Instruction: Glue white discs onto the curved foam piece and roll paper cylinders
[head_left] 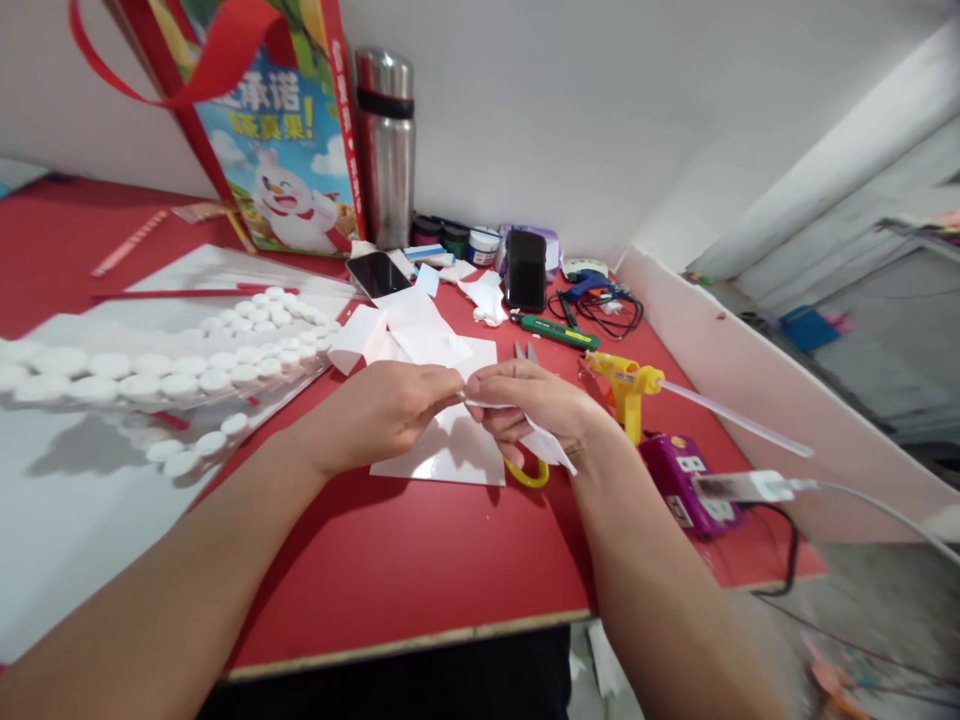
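Both hands meet over the middle of the red table (420, 560), above white sheets. My right hand (536, 400) is closed round a folded piece of white paper (546, 445), whose loose end sticks out below the palm towards the wrist. My left hand (405, 405) pinches at the paper's other end, its fingertips touching those of my right hand; the exact grip is hidden. Beneath them lies a glossy white sheet (450, 460). Scissors with a yellow handle (531, 478) lie partly hidden under my right hand.
White discs (180, 385) stand in curved rows on a white board at left. At right are a yellow glue gun (630, 385), green cutter (559, 331) and purple power socket (690, 485). Behind stand a steel flask (390, 160), a gift bag (277, 150) and phones.
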